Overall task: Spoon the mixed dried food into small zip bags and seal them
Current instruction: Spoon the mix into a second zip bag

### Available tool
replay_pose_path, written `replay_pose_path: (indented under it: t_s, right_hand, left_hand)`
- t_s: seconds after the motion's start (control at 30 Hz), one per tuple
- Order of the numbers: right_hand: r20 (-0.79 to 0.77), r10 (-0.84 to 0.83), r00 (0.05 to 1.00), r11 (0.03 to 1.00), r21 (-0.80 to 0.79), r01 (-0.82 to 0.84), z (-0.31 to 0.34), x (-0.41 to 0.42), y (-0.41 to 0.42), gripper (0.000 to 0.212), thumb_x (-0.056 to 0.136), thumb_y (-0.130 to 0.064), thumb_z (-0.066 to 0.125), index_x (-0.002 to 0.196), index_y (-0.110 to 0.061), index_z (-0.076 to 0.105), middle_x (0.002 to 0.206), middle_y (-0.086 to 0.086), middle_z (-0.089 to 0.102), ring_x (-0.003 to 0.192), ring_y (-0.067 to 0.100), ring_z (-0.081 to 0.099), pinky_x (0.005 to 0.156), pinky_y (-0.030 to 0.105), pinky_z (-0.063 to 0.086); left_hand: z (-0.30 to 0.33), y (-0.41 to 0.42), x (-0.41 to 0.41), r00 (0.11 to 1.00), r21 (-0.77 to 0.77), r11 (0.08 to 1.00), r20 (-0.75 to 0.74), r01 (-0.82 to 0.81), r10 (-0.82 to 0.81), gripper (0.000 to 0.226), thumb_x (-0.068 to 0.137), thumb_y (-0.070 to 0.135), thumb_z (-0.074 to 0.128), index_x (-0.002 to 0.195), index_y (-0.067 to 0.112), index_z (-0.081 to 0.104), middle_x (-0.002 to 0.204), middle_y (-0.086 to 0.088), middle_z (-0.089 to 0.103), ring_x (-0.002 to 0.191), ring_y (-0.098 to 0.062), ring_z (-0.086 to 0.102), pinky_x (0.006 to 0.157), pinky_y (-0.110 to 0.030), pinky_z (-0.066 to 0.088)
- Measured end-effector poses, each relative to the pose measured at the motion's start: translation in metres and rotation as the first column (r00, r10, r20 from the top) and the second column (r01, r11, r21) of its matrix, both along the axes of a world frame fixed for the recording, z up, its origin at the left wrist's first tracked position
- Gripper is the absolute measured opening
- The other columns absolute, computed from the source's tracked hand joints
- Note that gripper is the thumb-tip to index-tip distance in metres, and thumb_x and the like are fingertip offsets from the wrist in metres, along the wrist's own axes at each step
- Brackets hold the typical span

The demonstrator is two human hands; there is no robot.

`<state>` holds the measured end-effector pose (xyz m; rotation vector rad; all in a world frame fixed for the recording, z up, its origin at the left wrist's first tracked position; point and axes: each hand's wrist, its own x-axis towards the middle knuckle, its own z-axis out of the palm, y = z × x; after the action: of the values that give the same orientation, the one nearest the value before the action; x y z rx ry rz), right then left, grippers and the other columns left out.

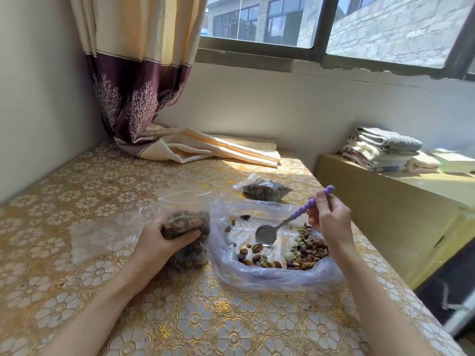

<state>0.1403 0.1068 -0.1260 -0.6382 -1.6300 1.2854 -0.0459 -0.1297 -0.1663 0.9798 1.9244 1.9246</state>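
Note:
A small clear zip bag point(189, 222), well filled with brown dried food, stands on the table with its mouth open upward. My left hand point(159, 240) grips it around the middle. My right hand point(327, 218) pinches the purple beaded handle of a metal spoon point(267, 235). The spoon's bowl looks empty and hangs just above a large crumpled clear plastic bag point(257, 276) spread open on the table. Loose mixed dried food point(305, 249) lies inside that bag, mostly on its right side. A filled small zip bag point(266, 190) lies farther back.
The table carries a gold floral cloth point(102, 253). A curtain end point(205, 147) lies on the far side. A lower yellow cabinet point(385, 201) stands to the right with folded towels point(380, 150). Walls close off the left and back.

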Motion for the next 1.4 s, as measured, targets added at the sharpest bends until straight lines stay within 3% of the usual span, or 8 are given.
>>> replay_pose_path:
  t_s: [0.27,0.63,0.77,1.0,1.23,1.4]
  right_hand:
    - [0.033,0.220,0.975,0.971,-0.105,-0.216,-0.006,-0.003,-0.019,0.029,0.097,-0.022,0.050,0.075,-0.003,0.058,0.061,0.010,0.065,0.041,0.009,0.050,0.038,0.016,0.037]
    - [0.106,0.200,0.974,0.951,-0.260,-0.167,-0.014,-0.006,-0.018,0.032,0.098,-0.019,0.048,0.074,-0.001,0.059,0.055,0.005,0.066,0.042,0.009,0.053,0.037,0.017,0.040]
    - [0.047,0.137,0.989,0.953,-0.278,-0.119,-0.010,-0.002,-0.013,0.032,0.098,-0.017,0.048,0.075,0.001,0.059,0.053,0.005,0.064,0.040,0.009,0.051,0.035,0.016,0.038]
    - [-0.094,0.052,0.994,0.959,-0.273,-0.076,0.005,-0.005,-0.013,0.031,0.099,-0.015,0.045,0.075,0.000,0.057,0.062,0.012,0.064,0.041,0.010,0.049,0.035,0.017,0.035]
    - [-0.192,0.050,0.980,0.971,-0.219,-0.092,0.044,-0.027,-0.026,0.031,0.099,-0.016,0.044,0.074,-0.002,0.057,0.065,0.015,0.060,0.044,0.012,0.048,0.038,0.019,0.034]
    - [-0.243,0.117,0.963,0.969,-0.186,-0.164,0.063,-0.047,-0.043,0.032,0.099,-0.016,0.045,0.073,-0.003,0.058,0.065,0.013,0.065,0.043,0.011,0.050,0.039,0.018,0.037]
  left_hand:
    - [-0.001,0.000,-0.001,1.000,-0.009,1.000,-0.017,0.007,-0.007,0.037,0.054,0.032,0.077,0.089,0.038,0.066,0.089,0.016,0.071,0.081,-0.001,0.066,0.062,-0.011,0.050]
    - [0.000,0.001,0.001,0.996,-0.057,0.998,-0.087,0.016,-0.021,0.041,0.068,0.007,0.077,0.097,0.031,0.061,0.087,0.006,0.070,0.080,-0.003,0.065,0.065,-0.017,0.054]
    - [0.001,0.001,0.002,0.996,-0.050,0.998,-0.076,0.034,-0.038,0.038,0.067,0.009,0.077,0.096,0.030,0.062,0.086,0.014,0.071,0.078,-0.002,0.066,0.061,-0.013,0.051]
    - [0.006,-0.001,0.007,0.997,-0.042,0.997,-0.033,0.066,-0.067,0.038,0.059,0.034,0.074,0.095,0.030,0.063,0.087,0.013,0.071,0.079,-0.002,0.067,0.063,-0.016,0.053]
    - [0.007,0.000,0.007,0.997,-0.039,0.997,-0.028,0.067,-0.068,0.035,0.059,0.033,0.074,0.093,0.028,0.065,0.085,0.013,0.072,0.076,0.000,0.066,0.061,-0.011,0.049]
    - [0.005,0.002,0.006,0.999,-0.047,0.999,-0.048,0.021,-0.023,0.029,0.067,0.019,0.077,0.088,0.032,0.064,0.082,0.017,0.071,0.071,0.006,0.064,0.060,-0.008,0.048]
